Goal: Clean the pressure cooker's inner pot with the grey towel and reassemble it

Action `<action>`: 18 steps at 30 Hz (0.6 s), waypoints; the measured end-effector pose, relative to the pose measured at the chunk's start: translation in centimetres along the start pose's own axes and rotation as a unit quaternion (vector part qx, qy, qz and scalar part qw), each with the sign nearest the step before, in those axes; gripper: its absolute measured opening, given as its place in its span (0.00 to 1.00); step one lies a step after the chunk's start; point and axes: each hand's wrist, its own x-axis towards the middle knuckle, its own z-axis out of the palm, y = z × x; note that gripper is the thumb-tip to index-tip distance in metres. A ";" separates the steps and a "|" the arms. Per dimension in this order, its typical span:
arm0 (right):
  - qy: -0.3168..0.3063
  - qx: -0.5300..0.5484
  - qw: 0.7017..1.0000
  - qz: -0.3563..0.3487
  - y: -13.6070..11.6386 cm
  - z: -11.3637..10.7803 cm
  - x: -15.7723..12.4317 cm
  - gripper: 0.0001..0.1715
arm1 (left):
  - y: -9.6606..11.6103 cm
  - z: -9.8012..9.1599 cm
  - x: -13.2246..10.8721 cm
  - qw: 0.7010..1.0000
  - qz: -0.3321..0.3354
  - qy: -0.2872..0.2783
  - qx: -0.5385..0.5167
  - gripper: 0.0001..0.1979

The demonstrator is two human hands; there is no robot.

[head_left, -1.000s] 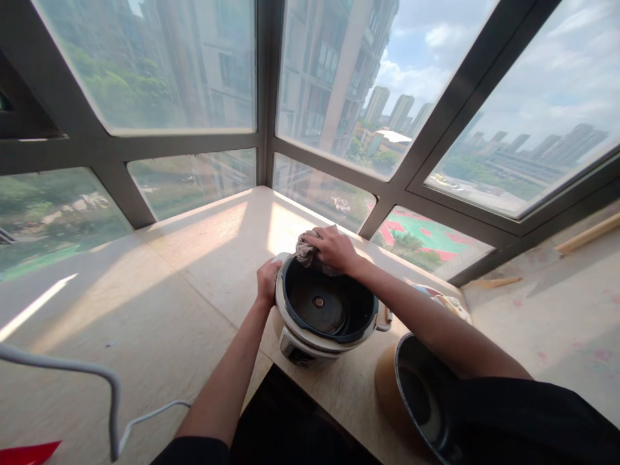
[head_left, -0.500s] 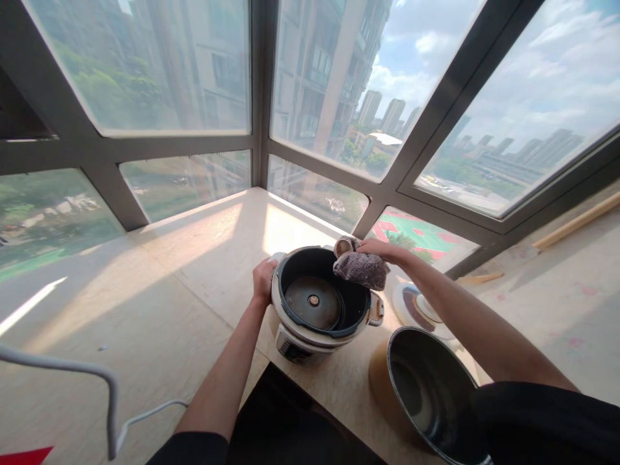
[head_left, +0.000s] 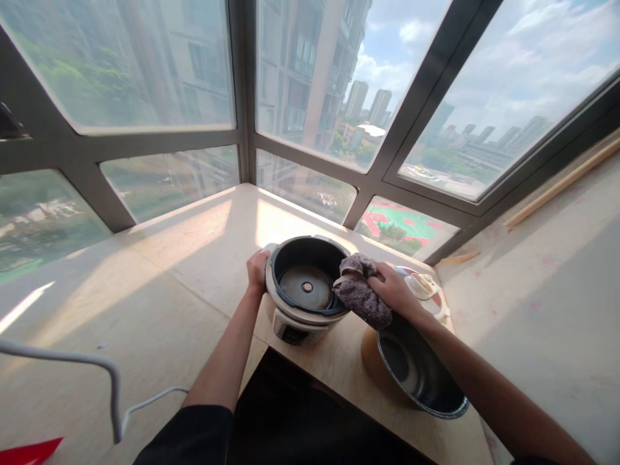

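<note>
in the head view, an open cooker [head_left: 289, 309] stands on the pale tabletop [head_left: 194, 323], near the window corner, mouth up, its round plate bare at the bottom. the left hand [head_left: 258, 271] is closed around the handle area on its left side, though some of the fingers are hidden; the hold seems meant to steady the body while the other side is worked on. the right hand [head_left: 393, 289] grips a bunched grey-brown cloth [head_left: 365, 302] over the right edge of the rim. whether the cloth touches the rim, i cannot tell. bunching it likely gives a thick pad that suits a curved edge.

the inner pot [head_left: 374, 367] sits apart, to the right and nearer the person, partly behind the right forearm; being out probably leaves the cooker's inside open to reach. a lid [head_left: 440, 302] lies beyond the pot by the wall, perhaps to be out of the way. at far left, a grey cord [head_left: 104, 363] bends above a red item [head_left: 33, 452].
</note>
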 end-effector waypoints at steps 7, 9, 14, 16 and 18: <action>0.136 0.059 0.988 -0.039 -3.7 4.6 -7.7 0.30 | -0.3 -0.2 -0.1 0.999 0.018 -0.011 0.030 0.14; 0.142 0.051 0.987 -0.046 -5.0 5.6 -8.8 0.30 | -0.2 -0.2 -0.2 0.999 0.019 -0.010 0.030 0.14; 0.114 0.033 0.990 -0.080 -9.2 7.3 -9.2 0.31 | 0.4 -0.1 0.0 1.000 0.011 -0.004 0.018 0.13; 0.071 0.041 0.990 -0.116 -11.4 8.1 -8.5 0.31 | 0.9 0.0 -0.2 1.000 0.005 0.004 0.005 0.13; 0.029 0.026 0.990 -0.139 -13.7 8.9 -7.3 0.30 | 1.4 -0.1 -1.0 1.000 0.002 0.013 -0.010 0.12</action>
